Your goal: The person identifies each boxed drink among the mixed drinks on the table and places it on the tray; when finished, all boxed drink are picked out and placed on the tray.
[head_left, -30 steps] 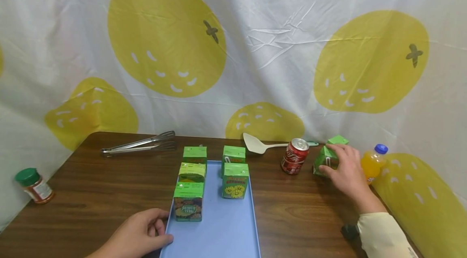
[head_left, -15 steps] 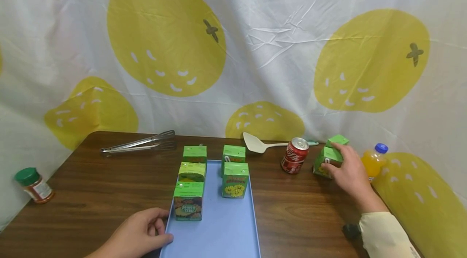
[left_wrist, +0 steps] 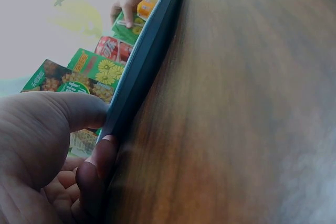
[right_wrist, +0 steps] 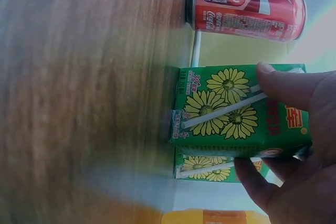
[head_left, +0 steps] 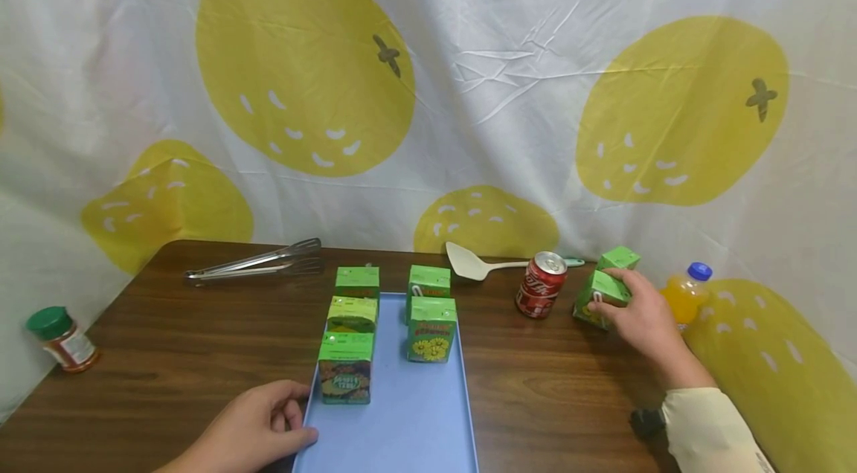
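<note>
In the head view, my left hand [head_left: 248, 425] pinches the left rim of a blue tray [head_left: 408, 428], thumb over the edge and fingers [left_wrist: 102, 153] against the underside. Several green juice boxes stand upright in two columns along the tray; the front left juice box [head_left: 345, 376] has a brown picture, and a right one [head_left: 431, 335] shows yellow flowers. Right of the tray, my right hand [head_left: 649, 320] grips another flowered juice box [right_wrist: 226, 103] between thumb and fingers. It bears a white straw. Behind it stands a similar juice box [head_left: 617, 259].
A red cola can [head_left: 541, 287] stands left of the gripped box, an orange drink bottle [head_left: 686, 294] to its right. A spatula [head_left: 469, 263] and metal tongs [head_left: 261, 265] lie along the back. A green-lidded spice jar [head_left: 63, 339] stands far left.
My right hand has shifted slightly right and nearer on the juice box, uncovering more of that box and the one behind. The left hand and tray have stayed put.
</note>
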Demonstrator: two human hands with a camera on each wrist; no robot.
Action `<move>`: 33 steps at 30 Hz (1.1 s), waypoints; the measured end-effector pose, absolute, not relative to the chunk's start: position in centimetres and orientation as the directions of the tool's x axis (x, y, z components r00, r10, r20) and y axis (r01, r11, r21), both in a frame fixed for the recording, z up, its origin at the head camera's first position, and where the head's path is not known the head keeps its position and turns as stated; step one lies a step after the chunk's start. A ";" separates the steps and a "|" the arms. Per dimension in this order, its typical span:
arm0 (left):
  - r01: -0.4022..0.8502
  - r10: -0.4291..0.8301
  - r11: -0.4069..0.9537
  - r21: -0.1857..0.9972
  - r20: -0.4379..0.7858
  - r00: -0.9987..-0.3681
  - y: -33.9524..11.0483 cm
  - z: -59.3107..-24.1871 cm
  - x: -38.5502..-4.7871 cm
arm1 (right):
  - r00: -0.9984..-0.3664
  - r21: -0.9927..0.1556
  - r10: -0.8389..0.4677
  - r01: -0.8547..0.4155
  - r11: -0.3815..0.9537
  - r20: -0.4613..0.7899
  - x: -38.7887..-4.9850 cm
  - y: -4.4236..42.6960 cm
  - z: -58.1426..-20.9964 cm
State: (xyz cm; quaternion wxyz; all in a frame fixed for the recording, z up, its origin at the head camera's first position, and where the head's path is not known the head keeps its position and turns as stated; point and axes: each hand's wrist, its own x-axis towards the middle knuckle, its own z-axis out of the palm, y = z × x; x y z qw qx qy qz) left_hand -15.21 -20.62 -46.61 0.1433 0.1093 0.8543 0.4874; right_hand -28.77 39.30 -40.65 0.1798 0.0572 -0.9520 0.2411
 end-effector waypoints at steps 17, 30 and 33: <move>0.077 0.319 0.518 0.852 -0.109 -0.942 -20.5 -46.6 -15.3 | -0.944 -0.454 -0.001 -0.160 0.876 0.330 -28.7 39.6 -40.3; 0.066 0.326 0.510 0.857 -0.122 -0.937 -20.7 -47.0 -15.3 | -0.961 -0.454 0.031 -0.101 0.885 0.275 -28.5 39.9 -40.1; 0.071 0.330 0.507 0.859 -0.118 -0.937 -20.7 -46.9 -15.3 | -0.960 -0.447 0.029 -0.103 0.889 0.278 -28.4 40.0 -40.1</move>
